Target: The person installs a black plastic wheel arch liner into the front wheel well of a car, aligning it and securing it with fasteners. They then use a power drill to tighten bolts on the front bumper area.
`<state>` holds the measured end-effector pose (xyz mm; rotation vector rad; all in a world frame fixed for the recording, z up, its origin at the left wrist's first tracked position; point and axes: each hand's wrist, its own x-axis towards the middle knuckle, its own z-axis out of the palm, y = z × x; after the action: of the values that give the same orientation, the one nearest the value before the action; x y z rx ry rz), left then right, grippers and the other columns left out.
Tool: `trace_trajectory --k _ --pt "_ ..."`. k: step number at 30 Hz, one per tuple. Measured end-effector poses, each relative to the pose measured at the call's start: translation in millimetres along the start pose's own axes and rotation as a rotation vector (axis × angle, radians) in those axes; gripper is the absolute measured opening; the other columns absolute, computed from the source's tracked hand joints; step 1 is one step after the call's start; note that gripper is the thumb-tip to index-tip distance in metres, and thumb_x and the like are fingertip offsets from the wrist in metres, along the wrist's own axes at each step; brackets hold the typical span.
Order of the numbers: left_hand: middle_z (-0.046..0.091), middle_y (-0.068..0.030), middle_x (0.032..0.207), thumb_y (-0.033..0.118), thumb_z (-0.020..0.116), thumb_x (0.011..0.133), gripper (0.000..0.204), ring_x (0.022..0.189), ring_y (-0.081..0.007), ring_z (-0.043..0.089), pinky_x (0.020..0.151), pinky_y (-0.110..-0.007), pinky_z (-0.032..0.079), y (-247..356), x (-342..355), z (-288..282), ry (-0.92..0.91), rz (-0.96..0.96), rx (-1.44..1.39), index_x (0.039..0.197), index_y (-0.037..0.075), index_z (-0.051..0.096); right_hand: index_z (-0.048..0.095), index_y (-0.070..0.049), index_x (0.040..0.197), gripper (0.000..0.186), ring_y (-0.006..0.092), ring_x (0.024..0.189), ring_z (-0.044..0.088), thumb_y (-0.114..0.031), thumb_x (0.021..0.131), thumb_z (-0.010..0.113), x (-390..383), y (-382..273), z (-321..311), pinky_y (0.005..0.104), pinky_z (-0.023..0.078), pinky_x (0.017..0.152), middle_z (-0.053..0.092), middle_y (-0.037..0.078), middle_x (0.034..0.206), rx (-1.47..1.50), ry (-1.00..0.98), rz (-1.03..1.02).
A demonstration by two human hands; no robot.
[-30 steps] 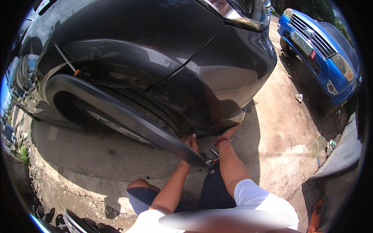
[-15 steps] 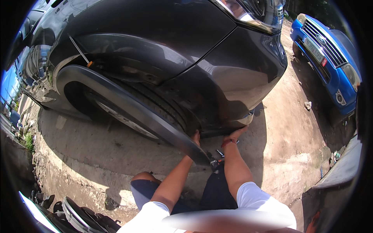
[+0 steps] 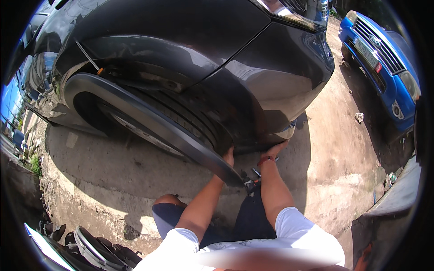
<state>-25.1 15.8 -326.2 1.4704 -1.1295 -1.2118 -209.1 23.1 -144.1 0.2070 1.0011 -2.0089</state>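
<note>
My right hand [image 3: 278, 148] grips the lower edge of a dark car's front bumper [image 3: 298, 77], red band at the wrist. My left hand [image 3: 228, 156] reaches to the bottom of the wheel arch, partly behind a long black curved trim [image 3: 149, 126]; its fingers are hidden. That trim hangs askew over the tyre [image 3: 181, 117], its lower end between my arms. A screwdriver [image 3: 99, 71] with an orange handle sticks out at the upper arch. Metal tools [image 3: 256, 173] lie below my hands near my knee.
A blue vehicle [image 3: 379, 72] stands at the right on the concrete ground [image 3: 334, 180], with a stone [image 3: 359, 117] near it. A pale panel [image 3: 393, 189] is at the lower right. Dark parts and panels [image 3: 86, 239] lie at the lower left, and weeds [image 3: 35, 165] grow at the left.
The view has shifted slightly since a second ago. My left hand's fingers have moved up and further out of sight at the arch's lower end. My right hand stays at the bumper edge.
</note>
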Motion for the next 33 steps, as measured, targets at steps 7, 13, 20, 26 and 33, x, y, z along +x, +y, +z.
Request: trace_trajectory --k 7,13,20,26,33 --pt "0.051 -0.0077 0.145 0.048 0.035 0.115 0.063 0.13 -0.0221 0.046 0.114 -0.033 0.033 61.0 -25.3 -16.5 -0.105 0.026 0.05 0.151 -0.002 0.047 0.025 -0.017 0.171 0.111 0.0311 0.158 0.028 -0.092 0.09 0.038 19.8 6.9 -14.3 0.0452 0.023 0.128 0.027 0.008 0.175 -0.141 0.041 0.012" --pt "0.043 -0.0062 0.16 0.052 0.03 0.115 0.07 0.142 -0.0195 0.041 0.121 -0.031 0.028 34.7 -14.5 -7.6 -0.182 -0.069 -0.335 0.164 0.001 0.032 0.024 -0.015 0.171 0.107 0.0314 0.159 0.026 -0.088 0.094 0.034 39.2 14.8 -24.4 0.042 0.019 0.129 0.025 0.009 0.176 -0.097 0.02 0.002" --pt "0.05 -0.0045 0.151 0.053 0.03 0.114 0.069 0.133 -0.0163 0.045 0.116 -0.03 0.031 -4.2 2.5 -16.1 -0.174 -0.177 -0.43 0.16 0.002 0.038 0.025 -0.015 0.17 0.105 0.0332 0.158 0.029 -0.088 0.095 0.031 38.5 14.4 -22.8 0.0453 0.024 0.128 0.026 0.011 0.175 -0.042 -0.024 0.019" --pt "0.048 -0.0054 0.154 0.053 0.03 0.114 0.069 0.138 -0.0184 0.043 0.119 -0.032 0.029 12.5 -1.1 -17.7 -0.11 -0.219 -0.422 0.161 0.003 0.037 0.022 -0.014 0.171 0.108 0.0353 0.158 0.028 -0.09 0.095 0.036 60.1 17.0 -42.0 0.0481 0.022 0.13 0.026 0.012 0.175 0.017 -0.059 0.079" --pt "0.045 -0.0065 0.159 0.053 0.031 0.114 0.069 0.144 -0.0208 0.041 0.122 -0.035 0.027 18.7 -0.1 -11.5 -0.051 -0.218 -0.428 0.162 0.003 0.036 0.038 -0.012 0.165 0.096 0.0359 0.151 0.041 -0.083 0.099 0.041 68.4 15.7 -41.3 0.0512 0.03 0.127 0.04 0.011 0.168 0.144 -0.084 0.189"
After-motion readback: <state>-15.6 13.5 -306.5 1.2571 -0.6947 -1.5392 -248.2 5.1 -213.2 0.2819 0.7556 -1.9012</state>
